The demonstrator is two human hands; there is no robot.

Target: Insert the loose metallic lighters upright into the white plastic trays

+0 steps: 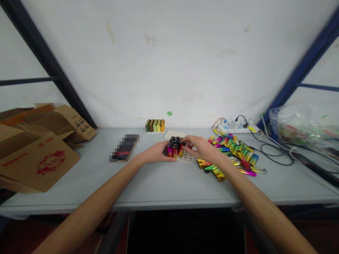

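Several shiny lighters with black tops (174, 147) stand upright in a tight group at the middle of the table. My left hand (159, 152) is wrapped round the left and front sides of this group. On the other side, my right hand (197, 146) has its fingers curled at the group's right edge; what lies between its fingertips is too small to make out. A white tray with small compartments (189, 157) shows beneath and to the right of the lighters, partly hidden by my right hand. Another white tray (174, 134) lies just behind.
Loose colourful lighters (233, 151) are piled right of my right hand. A block of yellow and green lighters (155, 126) stands by the wall. A phone (125, 148) and cardboard boxes (39, 155) lie left. A power strip (234, 127), cables and plastic bag (299, 127) are right.
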